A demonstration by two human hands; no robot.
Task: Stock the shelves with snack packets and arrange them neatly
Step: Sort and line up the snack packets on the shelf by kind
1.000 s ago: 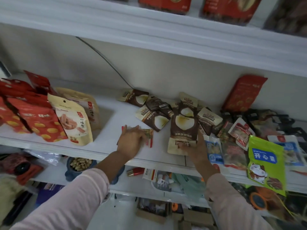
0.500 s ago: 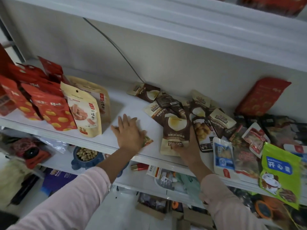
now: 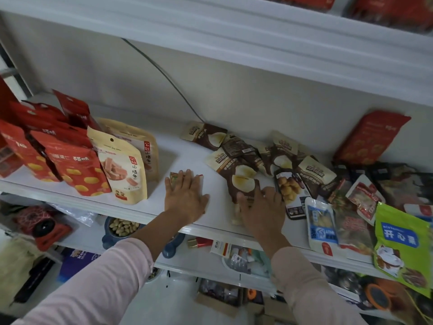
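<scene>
On the white shelf [image 3: 210, 160], left hand [image 3: 185, 195] lies flat on a small packet [image 3: 174, 177], right hand [image 3: 262, 207] on a glossy brown pouch [image 3: 243, 181].

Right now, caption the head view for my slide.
Left hand presses a small flat packet on the white shelf while the right hand rests on a brown packet.

Glossy snack packets [image 3: 77, 167] on a smooth white shelf [image 3: 210, 158]
The packets look like shiny plastic film; the shelf board is matt and even; the sleeves [image 3: 98, 289] are soft pink cloth.
</scene>
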